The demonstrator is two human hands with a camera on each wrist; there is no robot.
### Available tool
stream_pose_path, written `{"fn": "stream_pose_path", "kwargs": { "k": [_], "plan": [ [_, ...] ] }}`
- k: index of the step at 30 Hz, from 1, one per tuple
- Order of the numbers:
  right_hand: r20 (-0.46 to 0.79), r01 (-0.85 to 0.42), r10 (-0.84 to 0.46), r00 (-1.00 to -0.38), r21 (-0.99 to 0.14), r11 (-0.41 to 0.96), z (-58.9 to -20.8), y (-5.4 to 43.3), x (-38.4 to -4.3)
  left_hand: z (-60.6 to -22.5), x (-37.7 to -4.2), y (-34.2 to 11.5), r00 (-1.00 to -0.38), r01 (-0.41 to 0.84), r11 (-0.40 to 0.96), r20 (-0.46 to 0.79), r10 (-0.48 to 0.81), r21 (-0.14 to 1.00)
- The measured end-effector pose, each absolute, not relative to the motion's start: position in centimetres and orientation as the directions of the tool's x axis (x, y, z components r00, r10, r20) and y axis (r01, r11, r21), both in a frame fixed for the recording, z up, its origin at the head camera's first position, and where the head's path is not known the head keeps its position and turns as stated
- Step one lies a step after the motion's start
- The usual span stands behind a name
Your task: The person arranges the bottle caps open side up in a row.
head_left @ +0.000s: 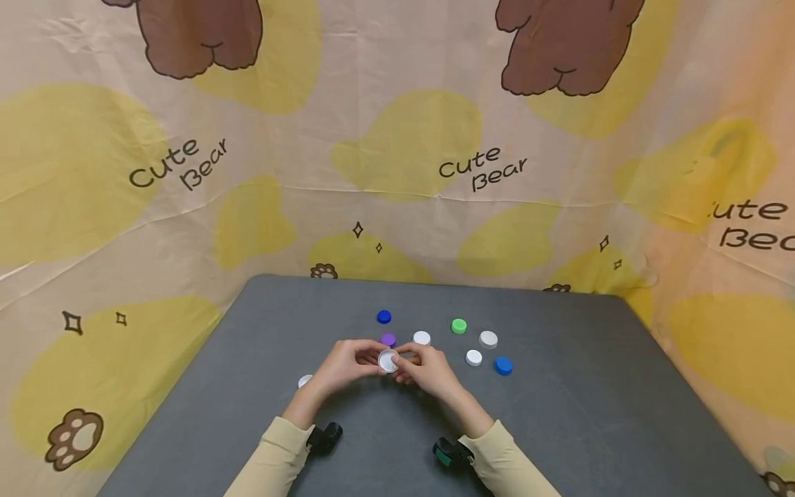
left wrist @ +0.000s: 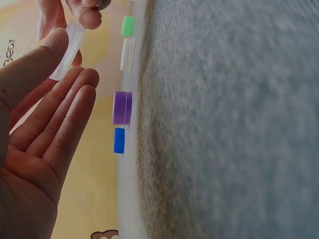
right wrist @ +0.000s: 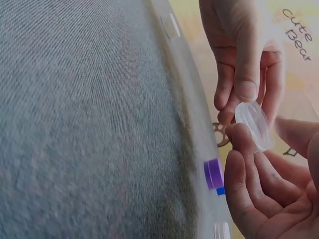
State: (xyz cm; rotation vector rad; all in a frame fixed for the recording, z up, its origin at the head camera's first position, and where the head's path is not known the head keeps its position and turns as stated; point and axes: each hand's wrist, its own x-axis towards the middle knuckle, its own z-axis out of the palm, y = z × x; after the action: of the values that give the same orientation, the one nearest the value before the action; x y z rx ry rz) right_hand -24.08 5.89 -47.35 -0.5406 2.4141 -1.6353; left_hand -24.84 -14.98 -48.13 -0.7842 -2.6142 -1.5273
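Observation:
Between both hands is a white bottle cap (head_left: pixel 387 360), raised off the table, its hollow side turned toward the head camera. Its ribbed rim (left wrist: pixel 70 52) looks translucent in the left wrist view. My left hand (head_left: pixel 345 363) pinches it from the left between thumb and fingers, the lower fingers stretched out beneath. From the other side my right hand (head_left: pixel 428 368) holds its edge, thumb over the front in the head view. In the right wrist view that hand's curled fingertips (right wrist: pixel 239 137) are right at the cap's rim.
Beyond the hands on the grey table (head_left: pixel 596 414) lie a dark blue cap (head_left: pixel 384 317), a purple cap (head_left: pixel 388 339), a green cap (head_left: pixel 459 326), a blue cap (head_left: pixel 504 366) and several white caps (head_left: pixel 488 339). Another white cap (head_left: pixel 304 380) is partly hidden by the left wrist.

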Motion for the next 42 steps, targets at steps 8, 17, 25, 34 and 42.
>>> {"fn": "stream_pose_path", "kwargs": {
  "k": [8, 17, 25, 34, 42],
  "plan": [
    [0.169, -0.361, -0.408, -0.897, -0.813, 0.456, -47.2, 5.3, -23.9, -47.8, -24.8, -15.9, -0.895, 0.389, 0.403, 0.236, 0.378, 0.829],
    [0.221, -0.415, -0.426, -0.877, -0.796, 0.441, -47.0, 4.3, -24.3, -46.8, -24.3, -17.0, -0.887, 0.428, 0.465, 0.262, 0.38, 0.775],
    [0.245, -0.451, -0.445, -0.861, -0.771, 0.449, -47.1, 3.1, -24.7, -47.0, -24.5, -18.4, -0.884, 0.448, 0.496, 0.287, 0.368, 0.744],
    [0.252, -0.477, -0.462, -0.85, -0.74, 0.474, -47.6, 1.5, -25.0, -47.4, -24.1, -20.1, -0.886, 0.445, 0.514, 0.278, 0.37, 0.734],
    [0.221, -0.462, -0.473, -0.853, -0.742, 0.486, -47.8, 0.4, -24.8, -47.1, -23.9, -21.2, -0.889, 0.424, 0.533, 0.222, 0.401, 0.732]
  ]
}}
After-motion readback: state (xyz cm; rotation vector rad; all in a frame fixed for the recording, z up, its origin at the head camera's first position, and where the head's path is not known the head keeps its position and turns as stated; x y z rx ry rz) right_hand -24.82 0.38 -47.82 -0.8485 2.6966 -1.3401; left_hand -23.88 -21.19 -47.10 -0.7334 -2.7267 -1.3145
